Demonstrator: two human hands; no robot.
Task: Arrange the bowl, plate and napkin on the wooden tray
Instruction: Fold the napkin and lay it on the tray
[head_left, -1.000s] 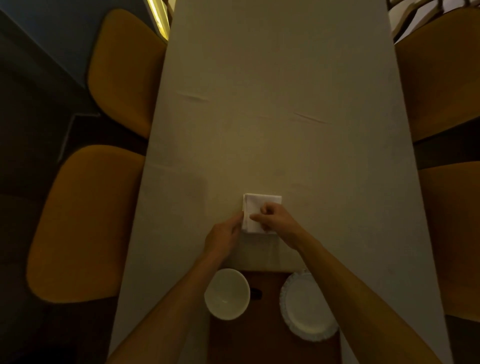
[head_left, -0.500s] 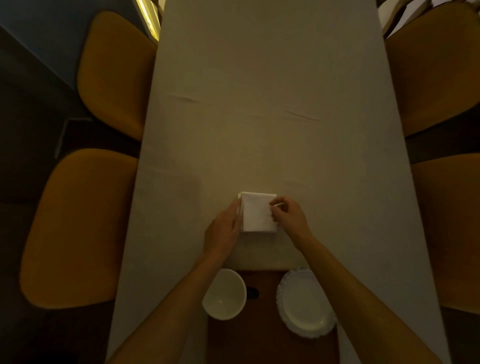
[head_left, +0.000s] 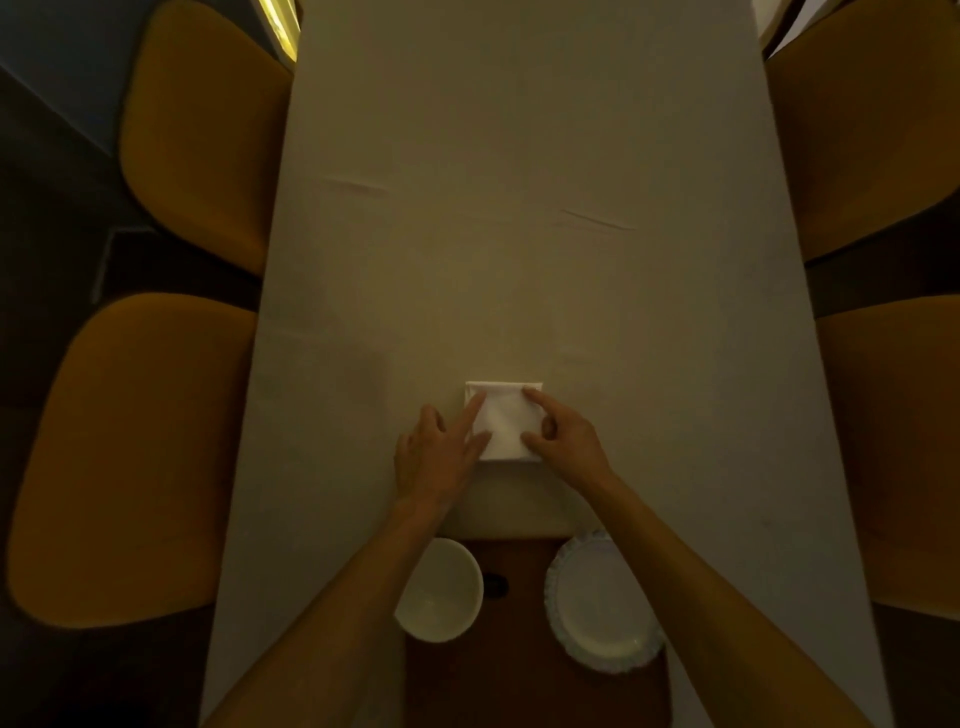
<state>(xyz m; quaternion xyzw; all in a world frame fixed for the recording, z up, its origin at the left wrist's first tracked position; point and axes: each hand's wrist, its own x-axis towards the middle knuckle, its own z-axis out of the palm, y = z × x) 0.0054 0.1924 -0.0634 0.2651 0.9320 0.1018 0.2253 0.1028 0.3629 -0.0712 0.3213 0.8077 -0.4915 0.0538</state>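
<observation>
A folded white napkin (head_left: 506, 422) lies flat on the tablecloth, beyond the wooden tray (head_left: 524, 670). My left hand (head_left: 439, 453) rests against its left edge, fingers spread onto the cloth. On the napkin's right edge sits my right hand (head_left: 563, 436), fingertips pressing its top. Both hands touch the napkin, and neither lifts it. A white bowl (head_left: 441, 590) sits at the tray's left edge, partly under my left forearm. The white plate (head_left: 602, 608) with a scalloped rim sits on the tray's right side.
A long table (head_left: 519, 208) with a pale cloth stretches away from me. Mustard chairs stand on both sides: two on the left (head_left: 130, 447) (head_left: 202, 124) and two on the right (head_left: 883, 119) (head_left: 904, 447). The light is dim.
My right hand slid from the napkin's middle to its right edge. The left hand spread its fingers onto the left edge. The napkin stays in place on the table.
</observation>
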